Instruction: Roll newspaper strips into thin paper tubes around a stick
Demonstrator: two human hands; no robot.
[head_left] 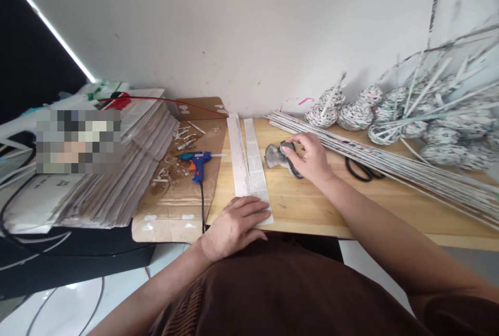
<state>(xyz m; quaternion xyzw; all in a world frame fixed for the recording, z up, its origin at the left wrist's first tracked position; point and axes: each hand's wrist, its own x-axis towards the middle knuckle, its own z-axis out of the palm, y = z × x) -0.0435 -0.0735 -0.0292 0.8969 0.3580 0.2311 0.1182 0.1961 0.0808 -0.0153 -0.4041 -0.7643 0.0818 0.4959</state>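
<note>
My left hand [239, 224] lies with its fingers stretched over the near end of a printed paper strip [255, 170], at the table's front edge. A second, whiter paper strip [237, 154] runs alongside it on the left. To the right of the strips, my right hand [307, 157] pinches a crumpled grey cloth [276, 156] between thumb and fingers. Part of the cloth rests on the wood, and its darker edge shows under the fingers.
A blue glue gun [198, 162] lies on stained cardboard [183, 196] among paper scraps. Stacked newspaper [128, 170] rises at left. Long rolled paper sticks [370, 157] cross the right side, over black-handled scissors [360, 170]. Behind stand several woven paper gourd shapes [356, 110].
</note>
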